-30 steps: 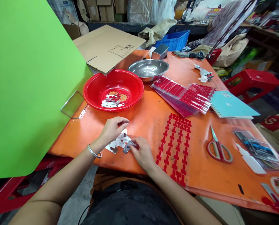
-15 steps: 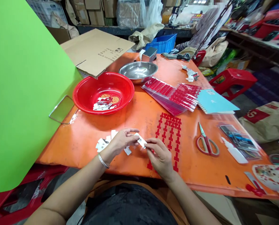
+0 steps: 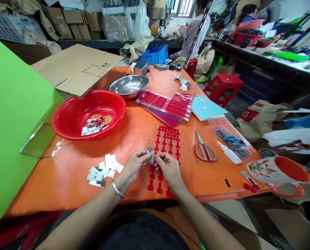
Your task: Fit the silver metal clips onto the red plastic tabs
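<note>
Upright between the fingers of my left hand (image 3: 137, 165) is a small grey metal plate (image 3: 150, 155). Close by its right edge, my right hand (image 3: 168, 170) has thumb and fingertips pinched together; what lies between them, if anything, is too small to tell. Both hands are over the near end of a clear sheet of red T-shaped stickers (image 3: 171, 140), partly hiding it. Left of my left hand lies a loose pile of white and grey metal plates (image 3: 102, 172). More such plates (image 3: 91, 129) lie inside the red basin (image 3: 66, 126).
Behind the hands are a steel bowl (image 3: 128, 91), stacked red sticker sheets (image 3: 165, 107) and a light-blue notebook (image 3: 208, 107). Scissors (image 3: 205, 149), a white bottle (image 3: 230, 152) and an orange-lined mug (image 3: 264, 170) stand or lie rightward. A green panel (image 3: 11, 121) borders the left; a person sits far back.
The view has swung right. The plate has turned from a slanted, pale-looking position to upright and grey. Both hands now sit over the sticker sheet, and the loose plate pile is uncovered.
</note>
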Motion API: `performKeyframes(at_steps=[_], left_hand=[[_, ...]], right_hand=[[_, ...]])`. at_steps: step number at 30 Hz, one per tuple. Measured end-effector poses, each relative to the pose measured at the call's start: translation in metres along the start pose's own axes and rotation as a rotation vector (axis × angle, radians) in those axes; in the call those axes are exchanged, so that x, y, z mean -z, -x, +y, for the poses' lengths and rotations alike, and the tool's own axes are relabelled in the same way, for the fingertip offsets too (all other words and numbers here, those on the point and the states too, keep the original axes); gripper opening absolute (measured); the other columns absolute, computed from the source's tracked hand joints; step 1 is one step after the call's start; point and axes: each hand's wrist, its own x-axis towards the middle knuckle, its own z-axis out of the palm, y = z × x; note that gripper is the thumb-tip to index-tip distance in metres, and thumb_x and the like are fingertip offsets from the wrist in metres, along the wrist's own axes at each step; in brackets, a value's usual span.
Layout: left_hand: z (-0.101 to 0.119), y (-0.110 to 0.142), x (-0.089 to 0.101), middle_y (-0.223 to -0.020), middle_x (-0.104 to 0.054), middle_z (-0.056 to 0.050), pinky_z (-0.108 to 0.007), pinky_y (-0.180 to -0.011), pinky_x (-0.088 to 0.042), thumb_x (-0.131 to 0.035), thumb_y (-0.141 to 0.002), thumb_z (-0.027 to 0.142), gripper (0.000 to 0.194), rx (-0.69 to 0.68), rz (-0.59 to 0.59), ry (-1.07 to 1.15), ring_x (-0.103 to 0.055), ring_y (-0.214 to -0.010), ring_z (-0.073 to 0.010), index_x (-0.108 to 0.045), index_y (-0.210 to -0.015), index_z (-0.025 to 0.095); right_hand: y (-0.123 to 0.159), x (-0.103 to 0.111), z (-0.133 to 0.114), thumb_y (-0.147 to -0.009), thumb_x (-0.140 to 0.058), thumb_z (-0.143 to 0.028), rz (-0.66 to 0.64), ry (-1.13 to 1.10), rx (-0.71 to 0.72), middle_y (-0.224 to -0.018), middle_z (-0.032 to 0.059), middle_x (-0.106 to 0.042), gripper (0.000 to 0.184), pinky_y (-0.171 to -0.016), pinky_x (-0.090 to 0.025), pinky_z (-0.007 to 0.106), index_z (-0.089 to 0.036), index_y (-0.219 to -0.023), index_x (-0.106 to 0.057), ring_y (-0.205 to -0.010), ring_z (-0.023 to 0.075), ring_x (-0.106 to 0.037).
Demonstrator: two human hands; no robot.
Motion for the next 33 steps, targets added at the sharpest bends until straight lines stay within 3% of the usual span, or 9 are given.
performKeyframes(at_steps=[4,9,13,19,22,26,33], left_hand=[[0.004,-0.018,-0.008,-0.071,-0.067,-0.005,-0.028,-0.066,-0.056,-0.070,-0.075,0.018,0.014,0.051,0.031,-0.060,-0.066,-0.063,-0.0137,-0.059,-0.081,0.011],[0.015,-0.055,-0.030,-0.069,-0.067,-0.007,-0.028,-0.062,-0.056,-0.061,-0.081,0.010,0.010,0.047,0.058,-0.107,-0.065,-0.057,-0.0132,-0.052,-0.082,0.012],[0.021,-0.087,-0.045,-0.068,-0.066,-0.006,-0.027,-0.062,-0.056,-0.060,-0.079,0.006,0.013,0.024,0.097,-0.116,-0.064,-0.055,-0.0120,-0.050,-0.082,0.012],[0.023,-0.119,-0.062,-0.068,-0.065,-0.004,-0.027,-0.061,-0.054,-0.058,-0.078,0.003,0.012,0.030,0.099,-0.150,-0.062,-0.053,-0.0112,-0.052,-0.085,0.011],[0.021,-0.129,-0.067,-0.065,-0.062,-0.002,-0.026,-0.061,-0.054,-0.053,-0.080,0.000,0.014,0.044,0.111,-0.169,-0.061,-0.052,-0.0103,-0.052,-0.088,0.012],[0.020,-0.136,-0.067,-0.063,-0.060,-0.001,-0.025,-0.063,-0.055,-0.047,-0.082,-0.003,0.015,0.087,0.106,-0.182,-0.062,-0.054,-0.0102,-0.051,-0.084,0.011],[0.020,-0.138,-0.066,-0.072,-0.063,-0.003,-0.029,-0.065,-0.055,-0.047,-0.080,-0.006,0.018,0.116,0.122,-0.179,-0.062,-0.057,-0.0108,-0.049,-0.082,0.012]], right_hand=[[-0.047,0.031,-0.002,-0.081,-0.052,-0.032,0.204,0.518,0.275,-0.074,0.0035,-0.062,0.017,-0.066,-0.048,0.030,-0.018,-0.078,-0.060,-0.067,0.0162,-0.056],[-0.109,0.054,-0.004,-0.074,-0.051,-0.016,0.305,0.720,0.280,-0.084,0.0083,-0.060,0.011,-0.079,-0.044,0.036,-0.016,-0.072,-0.062,-0.077,0.0193,-0.053],[-0.132,0.056,-0.001,-0.071,-0.055,-0.012,0.282,0.829,0.229,-0.083,0.0074,-0.060,0.010,-0.078,-0.043,0.034,-0.016,-0.072,-0.065,-0.077,0.0188,-0.054],[-0.148,0.061,-0.002,-0.067,-0.059,-0.009,0.201,0.938,0.151,-0.074,0.0059,-0.062,0.011,-0.068,-0.042,0.029,-0.016,-0.064,-0.065,-0.068,0.0169,-0.055],[-0.145,0.060,-0.003,-0.068,-0.058,-0.009,0.196,0.967,0.146,-0.078,0.0072,-0.063,0.012,-0.066,-0.041,0.028,-0.015,-0.069,-0.068,-0.067,0.0165,-0.055],[-0.133,0.055,-0.001,-0.075,-0.054,-0.015,0.233,0.979,0.189,-0.093,0.0107,-0.062,0.020,-0.070,-0.041,0.030,-0.015,-0.086,-0.071,-0.077,0.0193,-0.056],[-0.129,0.053,0.003,-0.074,-0.051,-0.019,0.279,0.910,0.235,-0.085,0.0097,-0.060,0.017,-0.070,-0.040,0.033,-0.017,-0.071,-0.068,-0.080,0.0230,-0.054]])
